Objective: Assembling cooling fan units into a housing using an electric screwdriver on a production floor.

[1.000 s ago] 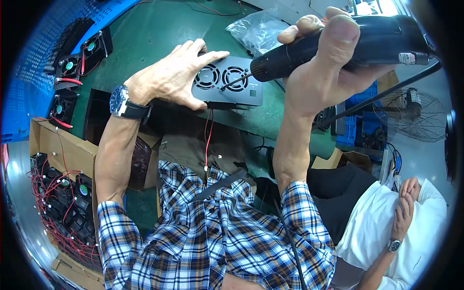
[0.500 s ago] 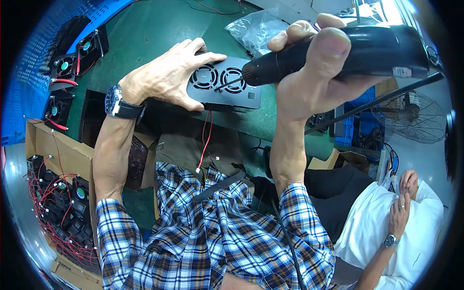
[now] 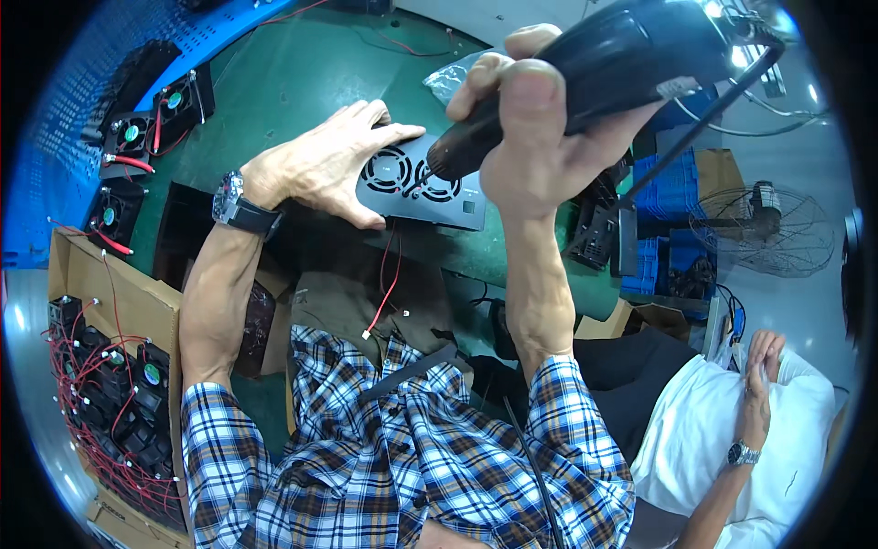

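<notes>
The black power screwdriver (image 3: 622, 59) gripped in the right hand (image 3: 535, 156) had been shifted leftward; one grey case (image 3: 439, 210) with two grilles (image 3: 389, 170) was held on the bench (image 3: 265, 78) by the wide-spread left hand (image 3: 320, 165).

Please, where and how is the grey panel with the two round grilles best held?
Probably at its left end, coming from the left, pinching across the two long edges: the grey panel is longer than deep, so this span is narrower. The left grip spans it this way. The black driver occupies the right side, its bit pointing between the grilles.
</notes>
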The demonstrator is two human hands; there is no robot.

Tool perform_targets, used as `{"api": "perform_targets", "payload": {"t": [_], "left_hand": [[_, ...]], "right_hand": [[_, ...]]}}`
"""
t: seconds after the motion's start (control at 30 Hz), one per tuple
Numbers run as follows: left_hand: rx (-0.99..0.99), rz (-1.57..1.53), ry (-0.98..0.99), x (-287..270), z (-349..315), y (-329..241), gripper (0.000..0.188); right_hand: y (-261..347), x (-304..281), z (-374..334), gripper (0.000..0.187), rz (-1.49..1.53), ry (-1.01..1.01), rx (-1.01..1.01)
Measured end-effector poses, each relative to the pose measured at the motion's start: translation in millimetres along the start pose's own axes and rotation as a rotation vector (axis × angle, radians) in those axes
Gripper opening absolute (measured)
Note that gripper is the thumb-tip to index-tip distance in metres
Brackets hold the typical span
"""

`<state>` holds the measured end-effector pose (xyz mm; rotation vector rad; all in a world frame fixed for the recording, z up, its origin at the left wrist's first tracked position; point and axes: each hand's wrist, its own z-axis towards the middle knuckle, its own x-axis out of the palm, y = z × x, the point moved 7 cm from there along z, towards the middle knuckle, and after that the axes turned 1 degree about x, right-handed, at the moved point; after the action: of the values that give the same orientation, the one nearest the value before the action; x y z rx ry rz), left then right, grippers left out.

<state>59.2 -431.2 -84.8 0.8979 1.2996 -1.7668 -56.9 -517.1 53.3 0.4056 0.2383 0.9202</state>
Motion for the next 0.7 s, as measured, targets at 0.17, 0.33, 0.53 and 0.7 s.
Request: {"api": "perform_targets", "payload": {"t": [0.17,0.33,0.53,0.7], "left_hand": [[-0.087,-0.037,0.005,-5,-4,-9,0.105],[-0.136,-0.037,0.035,1,-7,-25,0.106],[-0.202,0.030,0.120,2,-4,-31,0.112],[-0.225,0.047,0.102,-1,-11,-33,0.123]], "right_hand": [[26,-70,23,0.053,0.043,-0.335,0.031],[27,-112,4,0.060,-0.307,-0.178,-0.029],[7,-120,-28,0.076,-0.372,-0.326,0.004],[7,-115,-21,0.077,-0.453,-0.245,-0.065]]}}
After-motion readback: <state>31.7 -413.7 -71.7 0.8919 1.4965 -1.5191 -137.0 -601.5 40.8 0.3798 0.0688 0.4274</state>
